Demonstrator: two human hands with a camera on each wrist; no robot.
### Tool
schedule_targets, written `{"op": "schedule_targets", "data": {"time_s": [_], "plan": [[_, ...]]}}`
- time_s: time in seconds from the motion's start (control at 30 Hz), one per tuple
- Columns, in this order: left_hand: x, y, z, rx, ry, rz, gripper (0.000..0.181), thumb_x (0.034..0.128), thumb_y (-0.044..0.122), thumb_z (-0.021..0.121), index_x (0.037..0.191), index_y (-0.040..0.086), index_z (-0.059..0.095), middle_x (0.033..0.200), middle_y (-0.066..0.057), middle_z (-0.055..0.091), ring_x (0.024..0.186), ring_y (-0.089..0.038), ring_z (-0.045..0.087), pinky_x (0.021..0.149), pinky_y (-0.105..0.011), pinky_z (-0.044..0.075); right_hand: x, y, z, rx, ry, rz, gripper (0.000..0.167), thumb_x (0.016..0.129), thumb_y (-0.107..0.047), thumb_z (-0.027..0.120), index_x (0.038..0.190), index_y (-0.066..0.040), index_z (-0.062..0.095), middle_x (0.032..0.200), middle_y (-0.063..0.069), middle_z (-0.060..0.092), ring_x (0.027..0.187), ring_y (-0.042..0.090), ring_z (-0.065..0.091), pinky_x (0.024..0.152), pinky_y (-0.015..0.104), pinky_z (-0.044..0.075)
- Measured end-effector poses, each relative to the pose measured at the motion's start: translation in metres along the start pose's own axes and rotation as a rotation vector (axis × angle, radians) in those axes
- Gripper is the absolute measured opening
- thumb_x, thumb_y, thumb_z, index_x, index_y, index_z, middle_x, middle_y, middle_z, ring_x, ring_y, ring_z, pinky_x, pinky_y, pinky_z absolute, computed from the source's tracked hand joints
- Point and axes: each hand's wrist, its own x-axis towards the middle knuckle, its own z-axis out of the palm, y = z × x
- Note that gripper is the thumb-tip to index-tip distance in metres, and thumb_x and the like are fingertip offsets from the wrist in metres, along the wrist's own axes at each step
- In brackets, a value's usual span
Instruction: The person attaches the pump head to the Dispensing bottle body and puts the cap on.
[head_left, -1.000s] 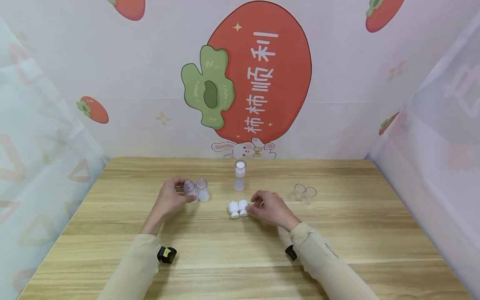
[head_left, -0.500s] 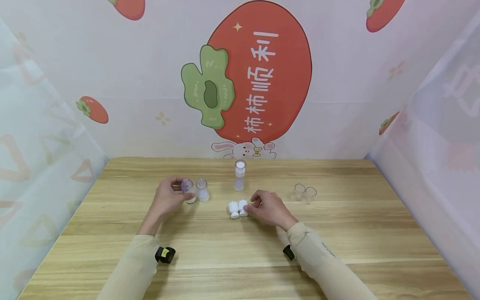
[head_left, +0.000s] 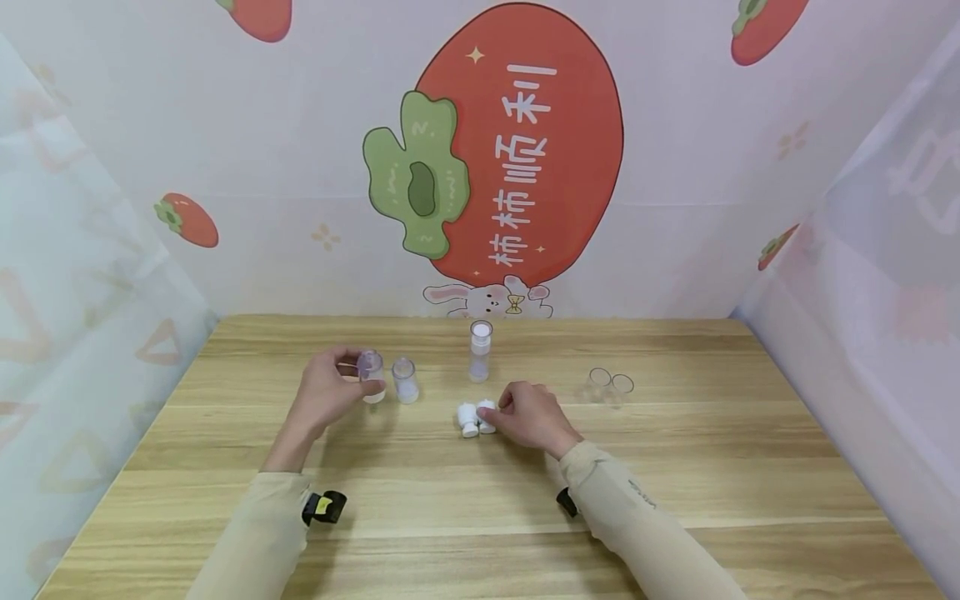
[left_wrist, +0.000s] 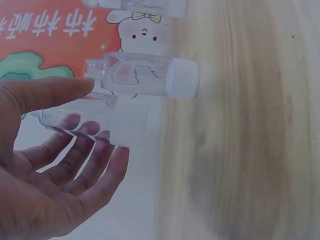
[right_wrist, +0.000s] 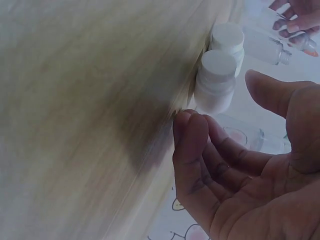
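My left hand (head_left: 327, 385) holds a clear bottle (head_left: 371, 377) with a white base between thumb and fingers. In the left wrist view this bottle's base (left_wrist: 129, 122) sits higher off the tabletop than that of the matching bottle (left_wrist: 137, 75), which stands beside it. My right hand (head_left: 529, 417) hovers by two small white bottle-shaped pieces (head_left: 468, 419) lying side by side. Its thumb partly covers the right one in the head view. In the right wrist view its fingertips (right_wrist: 189, 127) are curled, the thumb stands away, and the white pieces show beyond, ungripped.
A taller clear-and-white bottle (head_left: 480, 350) stands at the back centre of the wooden table (head_left: 450, 517). Two clear round-rimmed cups or caps (head_left: 622, 386) stand side by side at the right. A printed cloth (head_left: 300, 150) rises behind the table.
My left hand has moved left and slightly up with the clear bottle, away from its neighbour. My right hand has shifted a little left, its thumb now over the right white piece.
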Motion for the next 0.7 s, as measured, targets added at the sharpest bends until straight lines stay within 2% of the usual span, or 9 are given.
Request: {"op": "schedule_targets", "data": {"time_s": [0.17, 0.5, 0.7], "plan": [[-0.003, 0.007, -0.003, 0.011, -0.006, 0.024, 0.05, 0.0808, 0.008, 0.082, 0.124, -0.008, 0.061, 0.116, -0.023, 0.063, 0.105, -0.036, 0.064, 0.074, -0.029, 0.053, 0.0, -0.002, 0.001, -0.016, 0.004, -0.004, 0.033, 0.094, -0.037, 0.074, 0.078, -0.009, 0.065, 0.067, 0.001, 0.059, 0.058, 0.013, 0.053, 0.053, 0.027, 0.042], [-0.007, 0.017, -0.005, 0.025, -0.039, 0.058, 0.049, 0.0815, 0.009, 0.08, 0.124, -0.007, 0.061, 0.116, -0.022, 0.063, 0.105, -0.036, 0.064, 0.074, -0.031, 0.056, 0.003, -0.003, 0.002, 0.001, -0.004, 0.012, 0.027, 0.093, -0.031, 0.075, 0.079, -0.008, 0.07, 0.068, 0.001, 0.062, 0.057, 0.013, 0.054, 0.051, 0.025, 0.043], [-0.008, 0.022, -0.004, 0.021, -0.052, 0.067, 0.049, 0.0794, 0.009, 0.082, 0.121, -0.007, 0.062, 0.115, -0.022, 0.065, 0.103, -0.037, 0.065, 0.074, -0.03, 0.056, 0.004, -0.003, 0.002, -0.032, 0.039, -0.002, 0.028, 0.09, -0.027, 0.077, 0.071, -0.009, 0.066, 0.065, 0.0, 0.058, 0.055, 0.012, 0.049, 0.05, 0.025, 0.038]]}}
